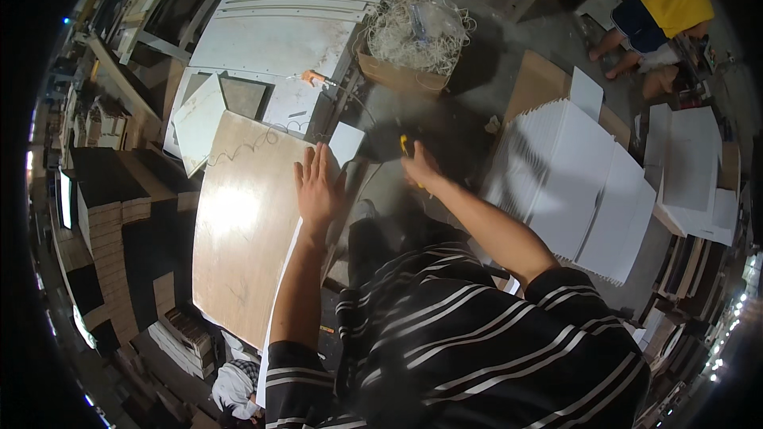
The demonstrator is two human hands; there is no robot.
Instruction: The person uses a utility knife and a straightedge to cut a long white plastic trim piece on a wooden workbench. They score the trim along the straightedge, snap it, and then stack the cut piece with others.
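My left hand (319,195) lies flat, fingers stretched, on the right edge of a large light-brown wood panel (230,270). A thin white sheet (278,294) shows along that edge, under the panel. Away from the panel, over the dark floor, my right hand (421,167) is closed around a small yellow hand tool (404,143). Yellow shows at both ends of the fist; the tool's exact kind is too small to tell. Just beyond my left fingertips is a small white board (346,144). A coiled thin cord (246,145) rests on the panel's far end.
Ahead stands a white worktable (270,44) with an orange air gun (315,78) on it. A cardboard box (405,74) of shredded strips sits beside it. White folded cardboard sheets (572,183) are stacked at right. A person in a yellow top (679,0) crouches far right.
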